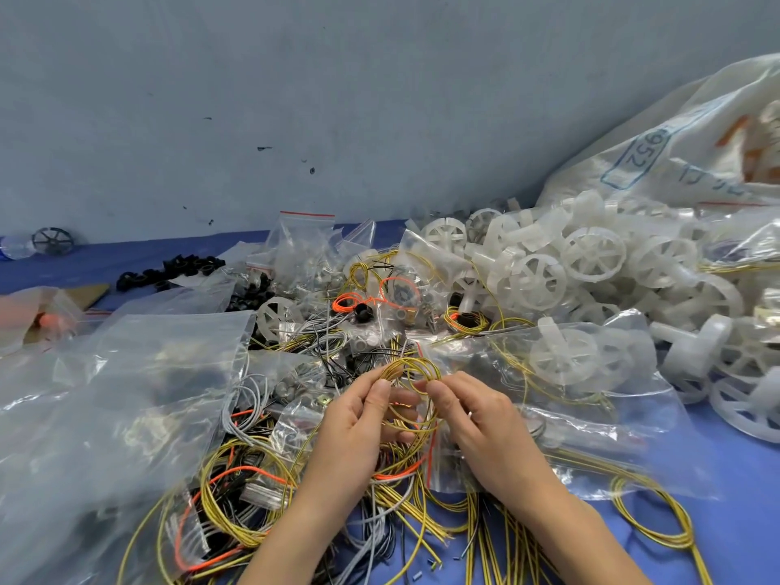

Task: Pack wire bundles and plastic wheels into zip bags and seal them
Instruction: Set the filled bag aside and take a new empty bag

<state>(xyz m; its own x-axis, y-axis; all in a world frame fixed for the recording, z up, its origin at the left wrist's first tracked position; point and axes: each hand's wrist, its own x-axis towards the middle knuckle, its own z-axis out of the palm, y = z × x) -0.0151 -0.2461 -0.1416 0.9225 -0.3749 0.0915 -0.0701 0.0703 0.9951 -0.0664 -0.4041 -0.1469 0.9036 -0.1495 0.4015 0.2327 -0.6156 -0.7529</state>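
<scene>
The left hand (358,420) and right hand (477,420) pinched a wire coil (411,361) between them, a zip bag (591,437) just beneath the right.

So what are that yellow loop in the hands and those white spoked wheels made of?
The yellow wire loop, pinched by the left hand and right hand, looks like thin wire in glossy plastic insulation, judging by its springy coils. The white spoked wheels look like moulded plastic: milky, translucent, fairly matte.
</scene>
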